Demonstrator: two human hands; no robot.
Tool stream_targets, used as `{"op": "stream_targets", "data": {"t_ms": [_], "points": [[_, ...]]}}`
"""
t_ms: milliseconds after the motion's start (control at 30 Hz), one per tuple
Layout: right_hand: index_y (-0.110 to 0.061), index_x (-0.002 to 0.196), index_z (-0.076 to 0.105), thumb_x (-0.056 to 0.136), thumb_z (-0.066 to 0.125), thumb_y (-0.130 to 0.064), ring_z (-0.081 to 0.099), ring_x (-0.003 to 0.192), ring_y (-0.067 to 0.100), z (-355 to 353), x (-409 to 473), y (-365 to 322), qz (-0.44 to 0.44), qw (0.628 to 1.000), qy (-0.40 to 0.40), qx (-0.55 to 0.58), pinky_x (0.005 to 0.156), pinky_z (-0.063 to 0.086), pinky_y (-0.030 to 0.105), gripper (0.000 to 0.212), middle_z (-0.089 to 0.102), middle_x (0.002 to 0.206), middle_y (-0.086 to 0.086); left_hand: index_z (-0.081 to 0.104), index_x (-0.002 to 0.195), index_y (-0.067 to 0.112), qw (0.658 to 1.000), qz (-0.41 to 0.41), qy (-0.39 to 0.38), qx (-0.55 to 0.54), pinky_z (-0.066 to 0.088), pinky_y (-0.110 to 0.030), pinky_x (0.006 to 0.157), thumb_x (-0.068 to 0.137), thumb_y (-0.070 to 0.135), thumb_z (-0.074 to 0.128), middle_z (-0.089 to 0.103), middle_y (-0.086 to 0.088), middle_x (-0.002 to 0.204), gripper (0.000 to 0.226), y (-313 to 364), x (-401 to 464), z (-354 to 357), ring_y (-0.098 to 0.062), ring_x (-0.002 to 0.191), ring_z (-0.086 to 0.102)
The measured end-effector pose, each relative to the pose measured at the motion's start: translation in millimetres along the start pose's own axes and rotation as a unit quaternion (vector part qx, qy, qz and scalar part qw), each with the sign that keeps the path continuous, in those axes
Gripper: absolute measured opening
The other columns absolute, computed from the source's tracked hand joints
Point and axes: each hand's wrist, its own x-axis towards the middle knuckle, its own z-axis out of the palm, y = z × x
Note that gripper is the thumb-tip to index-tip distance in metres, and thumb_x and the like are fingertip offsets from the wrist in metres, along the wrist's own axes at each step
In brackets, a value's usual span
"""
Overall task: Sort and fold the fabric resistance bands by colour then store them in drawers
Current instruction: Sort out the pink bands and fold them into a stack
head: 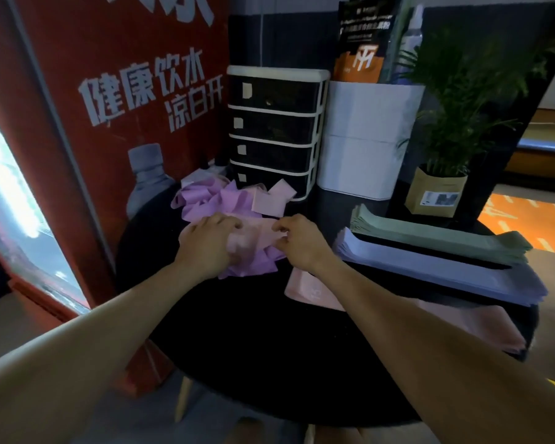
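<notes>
On the round black table [257, 331], a loose heap of purple and pink bands [215, 200] is piled in front of the closed drawer unit [274, 129]. A pink band [253, 238] on the heap is pinched by the right hand [297, 241] and pressed under the curled fingers of the left hand [205, 241]. Flat stacks of green bands [430, 238], lilac bands [436, 274] and pink bands [455, 325] are laid at the right.
</notes>
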Motion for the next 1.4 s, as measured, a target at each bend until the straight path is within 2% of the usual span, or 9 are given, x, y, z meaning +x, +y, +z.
{"op": "stream_targets", "data": {"t_ms": [200,300,433,600,733,800,1000,1267,1400], "points": [[-0.011,0.122,0.059,0.077,0.072,-0.012,0.053,0.113,0.028,14.9,17.9,-11.2,-0.035,0.998,-0.047,0.021,0.096,0.043,0.030,0.046,0.050,0.124,0.015,0.058,0.108,0.019,0.992,0.000,0.020,-0.121,0.040,-0.027,0.069,0.079,0.030,0.066,0.063,0.002,0.098,0.033,-17.6,2.5,-4.1,-0.022,0.090,0.058],[-0.011,0.122,0.059,0.075,0.076,-0.019,0.054,0.106,0.024,12.4,21.5,-21.4,-0.071,0.995,-0.051,0.042,0.091,0.043,0.028,0.050,0.052,0.122,0.013,0.057,0.088,0.018,0.974,0.014,0.022,-0.225,0.035,-0.010,0.056,0.078,0.025,0.074,0.055,0.008,0.077,0.021,-15.1,11.7,-22.1,-0.007,0.069,0.051],[-0.010,0.110,0.067,0.085,0.063,-0.016,0.059,0.091,0.019,-1.4,26.7,-33.7,-0.107,0.992,0.030,0.054,0.083,0.047,0.029,0.026,0.062,0.110,0.010,0.062,0.090,0.016,0.947,0.020,-0.007,-0.321,0.041,-0.006,0.060,0.079,0.024,0.072,0.060,0.003,0.084,0.017,-7.3,26.6,-52.3,-0.008,0.074,0.053],[-0.011,0.094,0.071,0.087,0.057,-0.010,0.064,0.082,0.018,-38.4,37.8,-42.9,-0.119,0.981,0.145,0.052,0.077,0.052,0.036,0.016,0.071,0.090,0.005,0.060,0.109,0.014,0.927,0.014,-0.073,-0.367,0.047,-0.012,0.072,0.070,0.016,0.080,0.064,0.003,0.103,0.044,-1.4,34.5,-85.1,-0.009,0.091,0.059],[-0.009,0.095,0.072,0.086,0.055,-0.006,0.063,0.081,0.018,-78.4,43.6,-47.0,-0.084,0.968,0.230,0.058,0.075,0.049,0.028,0.019,0.072,0.091,0.007,0.061,0.075,0.023,0.946,0.034,-0.104,-0.304,0.041,-0.008,0.058,0.070,0.008,0.080,0.063,0.019,0.066,0.025,-11.4,33.1,-93.8,0.006,0.063,0.055],[-0.007,0.097,0.072,0.087,0.055,-0.005,0.065,0.085,0.021,-94.8,45.8,-45.9,-0.056,0.965,0.247,0.071,0.079,0.051,0.030,0.020,0.071,0.094,0.009,0.060,0.064,0.026,0.949,0.023,-0.094,-0.300,0.043,-0.019,0.065,0.074,0.016,0.077,0.060,0.013,0.062,0.022,-18.9,33.1,-95.9,-0.004,0.066,0.056],[-0.006,0.097,0.072,0.087,0.054,-0.005,0.067,0.086,0.025,-119.1,49.6,-45.4,-0.011,0.964,0.240,0.118,0.083,0.054,0.036,0.020,0.071,0.094,0.012,0.061,0.073,0.011,0.904,0.009,-0.023,-0.426,0.041,-0.010,0.051,0.084,0.009,0.066,0.062,0.009,0.058,0.012,-1.6,39.7,-114.5,0.002,0.050,0.053],[-0.006,0.115,0.063,0.080,0.065,0.000,0.056,0.089,0.010,-147.3,41.0,-55.2,-0.050,0.990,0.089,0.098,0.082,0.046,0.018,0.035,0.065,0.105,0.007,0.067,0.075,0.017,0.848,-0.004,0.021,-0.530,0.047,-0.026,0.070,0.082,0.024,0.065,0.067,0.001,0.070,0.010,31.7,77.2,-146.1,-0.014,0.071,0.057],[-0.009,0.112,0.063,0.086,0.059,-0.002,0.057,0.087,0.006,-163.6,35.6,-73.7,-0.125,0.969,0.112,0.181,0.078,0.046,0.009,0.028,0.063,0.102,0.002,0.064,0.077,0.015,0.836,0.009,-0.002,-0.548,0.051,-0.025,0.073,0.085,0.023,0.062,0.066,0.003,0.072,0.011,55.5,87.2,-150.9,-0.010,0.072,0.061]]}}
